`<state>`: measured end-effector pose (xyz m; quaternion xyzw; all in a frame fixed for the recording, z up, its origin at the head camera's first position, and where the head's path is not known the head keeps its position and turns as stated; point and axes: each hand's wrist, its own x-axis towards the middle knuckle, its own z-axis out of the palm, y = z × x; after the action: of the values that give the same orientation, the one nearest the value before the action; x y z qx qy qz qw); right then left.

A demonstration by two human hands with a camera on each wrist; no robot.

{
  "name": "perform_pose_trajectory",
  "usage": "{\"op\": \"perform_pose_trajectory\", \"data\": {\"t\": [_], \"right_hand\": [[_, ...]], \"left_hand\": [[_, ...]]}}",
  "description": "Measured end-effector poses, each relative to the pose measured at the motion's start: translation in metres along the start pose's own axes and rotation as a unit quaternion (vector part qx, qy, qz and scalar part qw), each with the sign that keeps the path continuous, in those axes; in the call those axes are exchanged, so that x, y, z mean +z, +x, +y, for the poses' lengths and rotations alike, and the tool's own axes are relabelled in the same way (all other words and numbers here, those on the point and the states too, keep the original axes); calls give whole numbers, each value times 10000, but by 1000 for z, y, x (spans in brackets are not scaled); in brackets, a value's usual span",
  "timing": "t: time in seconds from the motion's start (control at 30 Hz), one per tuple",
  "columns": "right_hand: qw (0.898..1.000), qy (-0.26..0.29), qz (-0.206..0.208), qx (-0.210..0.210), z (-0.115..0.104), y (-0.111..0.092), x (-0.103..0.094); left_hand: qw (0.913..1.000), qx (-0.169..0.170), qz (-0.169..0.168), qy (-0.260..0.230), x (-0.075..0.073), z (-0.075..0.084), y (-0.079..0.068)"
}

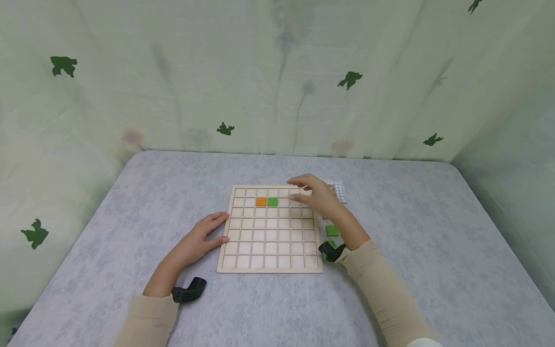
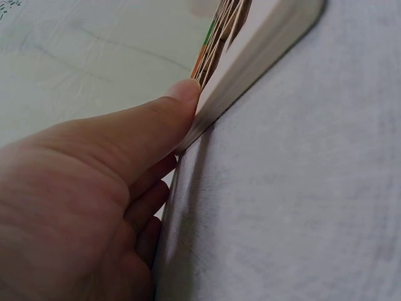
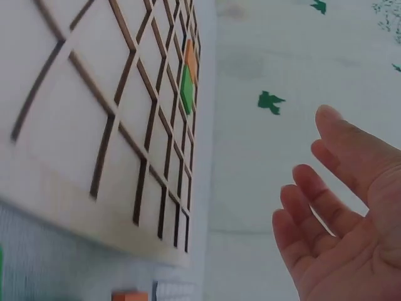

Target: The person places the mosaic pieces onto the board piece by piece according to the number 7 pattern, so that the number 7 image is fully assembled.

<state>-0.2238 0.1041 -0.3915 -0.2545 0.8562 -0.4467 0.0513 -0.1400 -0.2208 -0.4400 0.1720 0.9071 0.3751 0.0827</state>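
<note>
A wooden grid board [image 1: 264, 235] lies flat on the table, with an orange tile [image 1: 261, 201] and a green tile [image 1: 272, 201] side by side in its second row from the back. At the board's left edge rests my left hand [image 1: 201, 241]; in the left wrist view its thumb [image 2: 182, 94] touches the board's side, fingers extended. My right hand [image 1: 318, 196] hovers above the board's far right corner. Its fingers are loosely bent and apart from the thumb, with nothing between them, as the right wrist view confirms.
Right of the board lie loose green tiles [image 1: 332, 231] and, partly hidden by the right arm, an orange tile [image 3: 130, 296]. A small printed grid card [image 1: 340, 192] sits behind the right hand. A pale curtain [image 1: 260, 72] with green shapes hangs behind the table.
</note>
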Motion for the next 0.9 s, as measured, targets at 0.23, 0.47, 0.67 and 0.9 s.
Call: {"op": "perform_pose_trajectory", "data": {"t": [0.23,0.47,0.67,0.9], "right_hand": [[9988,-263,203,369,16,-37,-28],[9960,-283,45,848,40,-65,-32],[9961,-378,-63,792,59,-71,-28],[9935,-644,-59,940,61,-70,-27]], "left_hand": [[10000,6,27,4,0,0,0],[10000,39,46,24,0,0,0],[10000,74,53,10,0,-4,1],[10000,57,37,-20,0,-4,1]]}}
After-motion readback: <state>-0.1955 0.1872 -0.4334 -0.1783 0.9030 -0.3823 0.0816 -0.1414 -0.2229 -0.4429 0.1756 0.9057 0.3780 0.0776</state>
